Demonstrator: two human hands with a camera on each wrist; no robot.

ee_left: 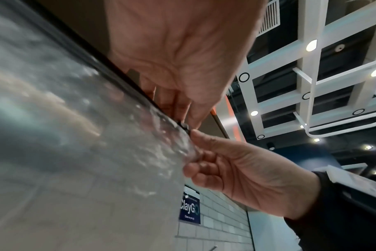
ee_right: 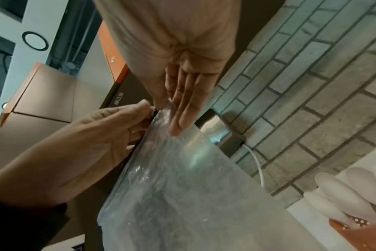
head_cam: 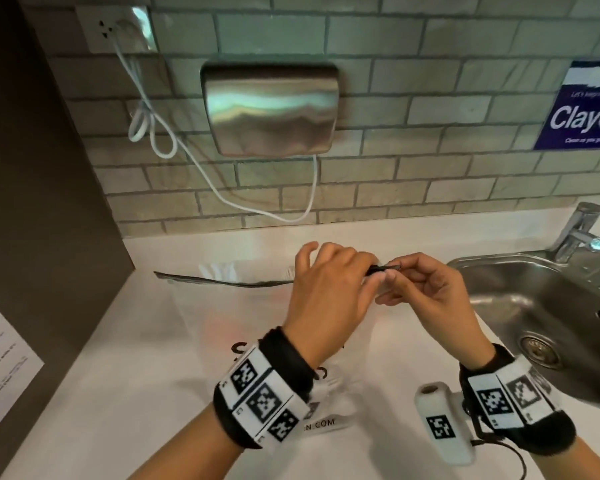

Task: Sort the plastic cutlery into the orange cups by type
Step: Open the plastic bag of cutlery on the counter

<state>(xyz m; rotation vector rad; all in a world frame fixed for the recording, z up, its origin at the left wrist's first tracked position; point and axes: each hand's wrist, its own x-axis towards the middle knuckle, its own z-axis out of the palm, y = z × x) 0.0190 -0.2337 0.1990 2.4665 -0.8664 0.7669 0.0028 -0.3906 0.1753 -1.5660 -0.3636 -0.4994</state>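
Observation:
A clear plastic zip bag [head_cam: 257,317] with a black zip strip [head_cam: 222,281] is held up over the white counter. White plastic cutlery [head_cam: 219,271] shows faintly through it. My left hand [head_cam: 366,275] pinches the strip's right end from above. My right hand [head_cam: 395,271] pinches the bag's corner right beside it, thumb against straight fingers [ee_right: 182,108]. The left wrist view has the bag [ee_left: 75,135] stretched taut below both hands. In the right wrist view, white spoons [ee_right: 337,203] stand in an orange cup [ee_right: 358,237] at the lower right, behind the bag [ee_right: 172,195].
A steel sink [head_cam: 534,306] with a tap [head_cam: 575,230] lies to the right. A metal wall unit [head_cam: 271,109] with a white cable [head_cam: 174,143] hangs on the tiled wall. A dark panel [head_cam: 42,202] bounds the left. A white marked roll [head_cam: 440,424] lies near my right wrist.

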